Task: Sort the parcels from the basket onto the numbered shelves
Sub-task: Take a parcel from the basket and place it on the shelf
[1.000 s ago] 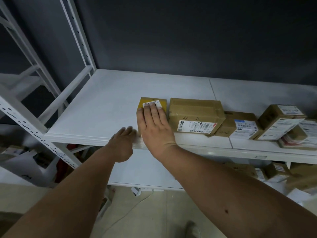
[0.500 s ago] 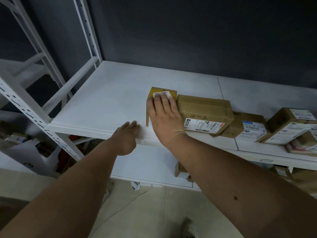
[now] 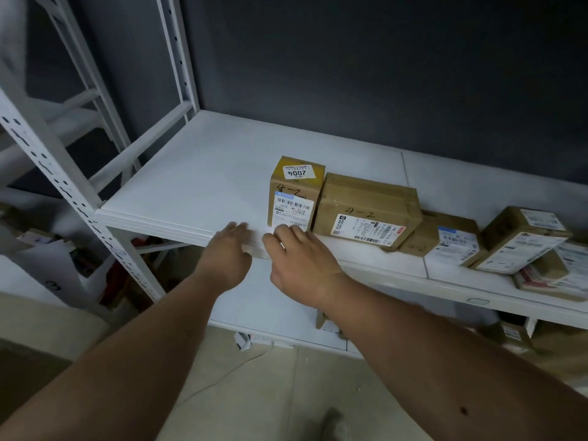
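A small brown parcel (image 3: 294,192) marked "4-2", with a yellow "2004" sticker on top, stands on the white shelf (image 3: 197,179) at the left end of a row of parcels. A wider brown parcel (image 3: 366,208), also marked "4-2", touches its right side. My right hand (image 3: 302,262) hovers just in front of the small parcel, fingers spread, holding nothing. To its left my left hand (image 3: 229,256) rests at the shelf's front edge, fingers loosely bent and empty. The basket is out of view.
More labelled parcels (image 3: 451,240) (image 3: 521,237) line the shelf to the right. The lower shelf (image 3: 273,313) holds several boxes at the right. A white upright post (image 3: 63,183) stands at the left, a dark wall behind. Floor lies below.
My right hand has come off the small parcel's top and drawn back to the shelf edge. The parcel now stands uncovered. The left hand stays at the edge.
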